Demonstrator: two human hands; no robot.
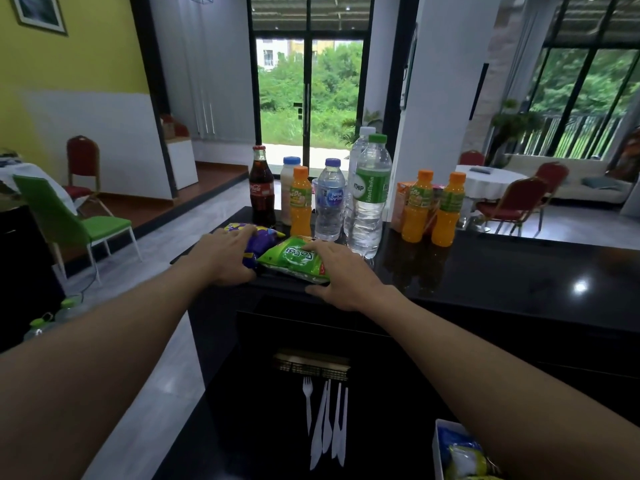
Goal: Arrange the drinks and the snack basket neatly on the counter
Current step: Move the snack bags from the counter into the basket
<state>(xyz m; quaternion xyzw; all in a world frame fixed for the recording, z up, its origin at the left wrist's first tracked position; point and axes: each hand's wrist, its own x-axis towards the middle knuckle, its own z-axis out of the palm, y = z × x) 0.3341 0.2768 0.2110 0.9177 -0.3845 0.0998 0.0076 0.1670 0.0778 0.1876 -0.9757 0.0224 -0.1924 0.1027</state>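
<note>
A dark snack basket [277, 276], hard to make out against the black counter [502, 271], sits at the counter's near left corner with a purple packet [263, 242] and a green packet [294, 258] in it. My left hand [225, 258] curls over the purple packet and the basket's left side. My right hand [341, 271] lies over the green packet, thumb along the near rim. Behind stand a cola bottle [262, 188], a pale drink bottle [290, 181], an orange juice bottle [300, 202], a small water bottle [330, 202] and two tall water bottles [372, 195]. Two more juice bottles [433, 209] stand right.
An orange carton [398, 202] stands behind the right juice bottles. White plastic cutlery [325, 420] lies on a lower black surface below the counter. A white box of packets [457, 452] is at the bottom right. A green chair [69, 223] stands left of the counter.
</note>
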